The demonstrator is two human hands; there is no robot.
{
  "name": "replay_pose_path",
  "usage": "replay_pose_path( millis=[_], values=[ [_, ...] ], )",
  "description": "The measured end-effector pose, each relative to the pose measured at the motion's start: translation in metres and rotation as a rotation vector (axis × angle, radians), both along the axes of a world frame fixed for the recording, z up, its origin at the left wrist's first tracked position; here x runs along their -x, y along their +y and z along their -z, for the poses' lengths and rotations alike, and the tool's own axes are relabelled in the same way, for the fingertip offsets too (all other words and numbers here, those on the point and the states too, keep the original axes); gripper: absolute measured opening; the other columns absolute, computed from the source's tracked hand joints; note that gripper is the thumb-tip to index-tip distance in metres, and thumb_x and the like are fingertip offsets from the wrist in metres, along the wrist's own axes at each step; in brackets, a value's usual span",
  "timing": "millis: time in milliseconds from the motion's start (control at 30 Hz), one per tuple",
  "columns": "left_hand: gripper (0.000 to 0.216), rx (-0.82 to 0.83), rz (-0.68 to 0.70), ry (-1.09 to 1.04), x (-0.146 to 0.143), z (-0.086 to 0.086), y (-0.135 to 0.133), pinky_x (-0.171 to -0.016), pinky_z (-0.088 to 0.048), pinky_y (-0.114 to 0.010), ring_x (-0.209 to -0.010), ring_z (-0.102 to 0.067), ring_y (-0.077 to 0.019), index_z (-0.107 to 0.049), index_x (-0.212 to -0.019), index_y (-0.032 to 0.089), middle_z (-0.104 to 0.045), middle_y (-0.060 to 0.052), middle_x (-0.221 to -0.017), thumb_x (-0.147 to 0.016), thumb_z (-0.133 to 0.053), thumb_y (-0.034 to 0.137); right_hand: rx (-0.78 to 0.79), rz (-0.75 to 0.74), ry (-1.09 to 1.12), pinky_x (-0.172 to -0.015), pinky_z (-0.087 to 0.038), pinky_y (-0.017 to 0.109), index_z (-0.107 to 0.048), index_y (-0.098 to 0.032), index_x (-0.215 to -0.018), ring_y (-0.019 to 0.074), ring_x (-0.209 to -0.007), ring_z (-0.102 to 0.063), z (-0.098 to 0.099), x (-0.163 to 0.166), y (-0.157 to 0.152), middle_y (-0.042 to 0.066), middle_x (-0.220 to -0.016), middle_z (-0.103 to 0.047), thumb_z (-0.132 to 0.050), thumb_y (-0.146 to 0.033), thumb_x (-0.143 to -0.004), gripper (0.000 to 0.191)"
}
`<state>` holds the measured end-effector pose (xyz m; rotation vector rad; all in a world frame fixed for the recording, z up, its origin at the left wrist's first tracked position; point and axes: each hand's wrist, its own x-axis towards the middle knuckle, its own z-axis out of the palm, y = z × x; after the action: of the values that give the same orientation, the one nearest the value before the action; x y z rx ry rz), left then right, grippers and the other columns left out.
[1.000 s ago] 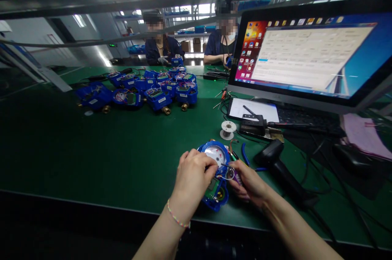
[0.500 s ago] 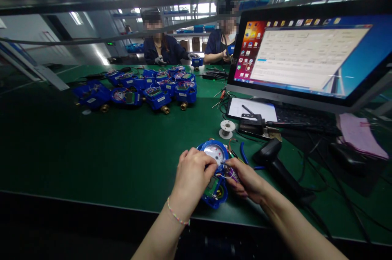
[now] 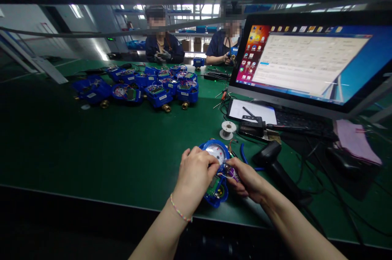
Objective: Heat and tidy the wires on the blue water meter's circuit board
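A blue water meter (image 3: 228,153) lies near the bench's front edge, its round white dial facing up and a green circuit board (image 3: 212,187) showing in its lower part. Over the dial's lower left side, my left hand (image 3: 197,170) is closed in a pinch at the meter; what its fingertips hold is hidden. At the meter's right side my right hand (image 3: 247,180) is closed around a purple cylindrical part (image 3: 232,173) with pale markings. A thin white wire loops beside that part. The two hands' fingertips nearly meet below the dial.
Several blue meters (image 3: 159,96) stand at the back left. To the right are a solder wire spool (image 3: 228,130), blue-handled pliers (image 3: 243,153), a black barcode scanner (image 3: 277,170), loose cables and a monitor (image 3: 306,63). Two people (image 3: 163,47) sit across the bench.
My hands keep almost the same pose at the meter. The view has shifted slightly. Across the bench, one person's gloved hand has left a blue meter and joined the other hand.
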<state>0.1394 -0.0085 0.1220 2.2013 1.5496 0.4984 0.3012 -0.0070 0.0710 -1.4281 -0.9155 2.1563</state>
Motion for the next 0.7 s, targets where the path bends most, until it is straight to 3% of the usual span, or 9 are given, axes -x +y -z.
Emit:
replay_pose_path(
  millis=[533, 700],
  values=[
    [0.011, -0.012, -0.006, -0.016, 0.0010, -0.0003, -0.0017, -0.081, -0.036, -0.037, -0.083, -0.048, -0.0203, -0.065, -0.070, 0.022, -0.062, 0.000, -0.077, -0.079, -0.060, 0.020, -0.011, 0.001, -0.015, -0.027, -0.010, 0.016, -0.036, -0.017, -0.037, 0.0031, -0.022, -0.019, -0.0055, 0.0029, -0.0020, -0.005, -0.028, -0.027, -0.021, -0.046, -0.084, 0.058],
    [0.010, -0.010, -0.015, -0.032, 0.0008, -0.0002, -0.0018, -0.084, -0.036, -0.040, -0.083, -0.049, -0.0206, -0.065, -0.070, 0.021, -0.062, -0.001, -0.077, -0.079, -0.060, 0.019, -0.016, 0.032, 0.056, -0.028, -0.011, 0.016, -0.037, -0.017, -0.041, 0.0027, -0.024, -0.019, -0.0008, 0.0012, -0.0020, -0.006, -0.029, -0.028, -0.026, -0.060, -0.082, 0.061]
  ],
)
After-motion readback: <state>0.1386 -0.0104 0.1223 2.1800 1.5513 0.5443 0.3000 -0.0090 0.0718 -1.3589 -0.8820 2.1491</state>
